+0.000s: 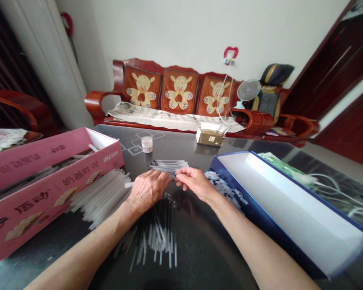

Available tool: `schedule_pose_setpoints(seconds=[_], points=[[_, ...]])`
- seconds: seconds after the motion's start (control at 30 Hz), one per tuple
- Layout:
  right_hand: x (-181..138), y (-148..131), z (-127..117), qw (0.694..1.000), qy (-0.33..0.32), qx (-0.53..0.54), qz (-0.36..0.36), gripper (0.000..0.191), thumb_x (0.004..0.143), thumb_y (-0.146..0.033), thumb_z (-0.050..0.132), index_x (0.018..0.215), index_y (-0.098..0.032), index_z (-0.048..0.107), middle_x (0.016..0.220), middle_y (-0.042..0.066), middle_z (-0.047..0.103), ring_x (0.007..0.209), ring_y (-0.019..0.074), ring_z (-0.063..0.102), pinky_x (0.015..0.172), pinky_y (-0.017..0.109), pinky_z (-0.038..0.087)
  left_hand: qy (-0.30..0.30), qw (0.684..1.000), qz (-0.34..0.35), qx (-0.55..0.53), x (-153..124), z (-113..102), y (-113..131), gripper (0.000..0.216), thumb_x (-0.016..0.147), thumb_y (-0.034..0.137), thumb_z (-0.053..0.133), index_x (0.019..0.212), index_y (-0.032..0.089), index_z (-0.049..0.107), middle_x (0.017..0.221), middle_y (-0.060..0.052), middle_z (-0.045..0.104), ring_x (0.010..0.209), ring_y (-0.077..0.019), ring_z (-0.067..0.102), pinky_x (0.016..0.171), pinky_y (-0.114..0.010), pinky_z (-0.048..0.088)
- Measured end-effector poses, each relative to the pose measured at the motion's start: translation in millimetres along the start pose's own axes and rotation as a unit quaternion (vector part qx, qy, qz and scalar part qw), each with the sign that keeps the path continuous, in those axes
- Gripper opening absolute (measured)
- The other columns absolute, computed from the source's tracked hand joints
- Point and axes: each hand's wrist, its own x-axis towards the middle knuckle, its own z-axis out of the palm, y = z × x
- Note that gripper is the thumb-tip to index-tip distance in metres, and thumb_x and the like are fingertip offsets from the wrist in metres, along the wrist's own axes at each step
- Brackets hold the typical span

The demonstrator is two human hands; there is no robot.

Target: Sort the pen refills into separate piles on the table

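My left hand (147, 189) and my right hand (193, 182) meet at the middle of the dark glossy table (205, 249), fingers curled together in a pinch over something thin that I cannot make out. Just beyond the fingertips lies a small neat row of pen refills (168, 164). Under and behind my left wrist sits a loose pile of dark-tipped refills (160, 233). A heap of clear plastic tubes (101, 195) lies to the left of my left hand.
A long pink cardboard box (48, 189) stands at the left. A blue box lid with white inside (290, 201) lies at the right. A small white jar (147, 144) and a tissue box (210, 136) sit farther back. A wooden sofa (181, 96) stands behind.
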Motion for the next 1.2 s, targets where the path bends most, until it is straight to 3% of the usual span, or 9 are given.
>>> schedule_pose_setpoints(seconds=[0.1, 0.23, 0.33, 0.43, 0.53, 0.67, 0.73, 1.07, 1.2], points=[[1, -10, -31, 0.975, 0.069, -0.201, -0.065, 0.013, 0.075, -0.023, 0.061, 0.085, -0.019, 0.067, 0.075, 0.003, 0.070, 0.067, 0.0150, 0.065, 0.057, 0.024, 0.047, 0.007, 1.000, -0.006, -0.002, 0, -1, 0, 0.030, 0.096, 0.037, 0.039, 0.085, 0.020, 0.062, 0.069, -0.001, 0.060, 0.066, -0.0158, 0.056, 0.061, -0.028, 0.035], [1, -13, -70, 0.862, 0.113, -0.484, -0.102, 0.015, 0.074, -0.014, 0.058, 0.079, -0.021, 0.071, 0.076, 0.005, 0.072, 0.074, 0.0191, 0.066, 0.070, 0.028, 0.046, 0.005, 1.000, -0.006, -0.010, 0, -2, 0, 0.029, 0.095, 0.036, 0.040, 0.088, 0.020, 0.062, 0.072, -0.002, 0.062, 0.068, -0.0155, 0.056, 0.062, -0.027, 0.037], [-1, -10, -81, 0.806, 0.084, -0.583, -0.068, 0.019, 0.075, -0.012, 0.056, 0.072, -0.021, 0.072, 0.075, 0.007, 0.071, 0.073, 0.0203, 0.066, 0.068, 0.027, 0.045, 0.004, 1.000, -0.001, -0.011, 0, -1, 0, 0.027, 0.095, 0.034, 0.039, 0.090, 0.020, 0.062, 0.073, -0.002, 0.061, 0.070, -0.0158, 0.056, 0.064, -0.027, 0.037], [-3, -9, -75, 0.788, 0.077, -0.609, -0.038, 0.014, 0.073, -0.013, 0.060, 0.071, -0.020, 0.072, 0.079, 0.009, 0.070, 0.073, 0.0204, 0.065, 0.067, 0.027, 0.044, 0.004, 1.000, 0.003, -0.018, 0, -1, 0, 0.027, 0.095, 0.033, 0.039, 0.091, 0.020, 0.062, 0.074, -0.003, 0.061, 0.070, -0.0156, 0.055, 0.065, -0.027, 0.038], [-4, -12, -58, 0.818, 0.099, -0.560, -0.085, 0.013, 0.074, -0.018, 0.061, 0.080, -0.020, 0.073, 0.084, 0.009, 0.069, 0.075, 0.0193, 0.064, 0.072, 0.027, 0.045, 0.005, 1.000, 0.008, -0.025, 1, -1, 0, 0.027, 0.095, 0.032, 0.039, 0.091, 0.020, 0.062, 0.074, -0.003, 0.060, 0.070, -0.0152, 0.055, 0.065, -0.027, 0.038], [-5, -13, -23, 0.935, 0.039, -0.321, -0.143, 0.019, 0.081, -0.028, 0.057, 0.092, -0.022, 0.071, 0.086, 0.004, 0.072, 0.077, 0.0180, 0.066, 0.073, 0.027, 0.048, 0.005, 1.000, 0.014, -0.026, 2, -2, 2, 0.026, 0.095, 0.032, 0.039, 0.092, 0.019, 0.061, 0.074, -0.003, 0.060, 0.069, -0.0154, 0.054, 0.065, -0.027, 0.038], [-5, -10, -9, 0.964, 0.009, -0.230, -0.133, 0.020, 0.081, -0.032, 0.059, 0.093, -0.022, 0.071, 0.086, 0.003, 0.073, 0.077, 0.0182, 0.066, 0.071, 0.028, 0.049, 0.002, 0.999, 0.014, -0.030, 2, -3, 2, 0.027, 0.095, 0.031, 0.038, 0.092, 0.018, 0.061, 0.074, -0.003, 0.059, 0.070, -0.0158, 0.054, 0.065, -0.028, 0.039], [-2, -2, 0, 0.989, -0.001, -0.135, -0.065, 0.014, 0.074, -0.029, 0.064, 0.083, -0.019, 0.070, 0.071, 0.002, 0.071, 0.067, 0.0175, 0.067, 0.055, 0.025, 0.048, -0.015, 0.998, 0.032, -0.060, -1, 0, 3, 0.026, 0.093, 0.023, 0.040, 0.111, 0.020, 0.058, 0.079, -0.004, 0.060, 0.077, -0.0172, 0.055, 0.067, -0.027, 0.043], [-5, -10, -9, 0.975, -0.002, -0.198, -0.099, 0.011, 0.076, -0.026, 0.059, 0.077, -0.020, 0.069, 0.065, 0.001, 0.069, 0.063, 0.0159, 0.065, 0.057, 0.024, 0.047, -0.013, 0.999, 0.021, -0.035, 0, -5, 3, 0.027, 0.094, 0.031, 0.040, 0.112, 0.024, 0.059, 0.074, -0.002, 0.060, 0.071, -0.0167, 0.056, 0.062, -0.027, 0.040]])
